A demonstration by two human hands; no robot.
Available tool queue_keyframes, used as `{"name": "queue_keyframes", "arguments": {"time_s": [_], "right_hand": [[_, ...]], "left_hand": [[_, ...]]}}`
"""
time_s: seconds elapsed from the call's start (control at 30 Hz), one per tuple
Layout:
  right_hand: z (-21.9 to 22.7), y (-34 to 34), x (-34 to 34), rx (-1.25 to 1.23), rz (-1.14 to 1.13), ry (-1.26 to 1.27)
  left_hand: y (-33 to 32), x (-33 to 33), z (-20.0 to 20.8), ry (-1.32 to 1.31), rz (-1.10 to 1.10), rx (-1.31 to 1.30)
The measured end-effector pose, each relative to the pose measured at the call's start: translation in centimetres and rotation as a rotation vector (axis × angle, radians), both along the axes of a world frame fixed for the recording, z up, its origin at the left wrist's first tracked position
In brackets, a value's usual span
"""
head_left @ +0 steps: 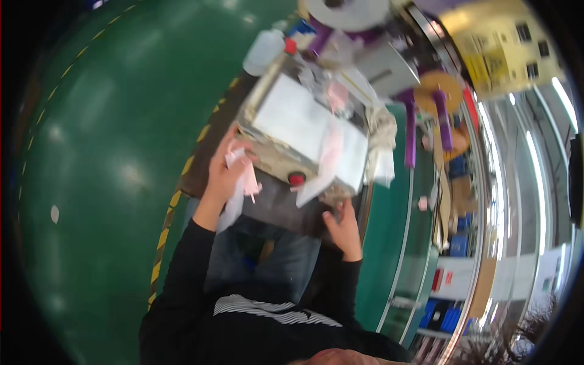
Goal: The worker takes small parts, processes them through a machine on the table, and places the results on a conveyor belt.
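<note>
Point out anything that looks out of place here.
A small white scrap lies alone on the green floor, away from the table. The box looks stained along its front, and a pale pink strip hangs askew over its front edge beside the red button. Blur hides finer detail.

Two hands [224,171], apparently one boxy device [292,111]

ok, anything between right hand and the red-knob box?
Nothing visible: right hand is at the near right corner of the box, contact unclear. A pale strip hangs over the front edge, left of that hand.
</note>
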State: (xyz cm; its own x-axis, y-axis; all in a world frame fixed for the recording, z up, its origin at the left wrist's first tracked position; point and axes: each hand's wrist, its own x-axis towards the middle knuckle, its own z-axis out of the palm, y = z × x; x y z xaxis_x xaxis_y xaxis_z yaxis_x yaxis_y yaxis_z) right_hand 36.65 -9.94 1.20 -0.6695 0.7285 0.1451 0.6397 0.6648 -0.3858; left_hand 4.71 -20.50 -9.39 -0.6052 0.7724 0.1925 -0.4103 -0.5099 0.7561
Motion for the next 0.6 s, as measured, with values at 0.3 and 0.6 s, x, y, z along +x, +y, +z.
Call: {"name": "queue_keyframes", "arguments": {"time_s": [0.3,0.6], "right_hand": [[1.5,-10.1,-4.5,-1.448,0.383,0.345],[-0.4,-17.0,-10.8,-1.367,0.160,1.446]], "left_hand": [[-5.0,3.1,8.5,0.141,0.224,0.035],[-12.1,11.4,19.6,1.885,0.001,0.168]]}}
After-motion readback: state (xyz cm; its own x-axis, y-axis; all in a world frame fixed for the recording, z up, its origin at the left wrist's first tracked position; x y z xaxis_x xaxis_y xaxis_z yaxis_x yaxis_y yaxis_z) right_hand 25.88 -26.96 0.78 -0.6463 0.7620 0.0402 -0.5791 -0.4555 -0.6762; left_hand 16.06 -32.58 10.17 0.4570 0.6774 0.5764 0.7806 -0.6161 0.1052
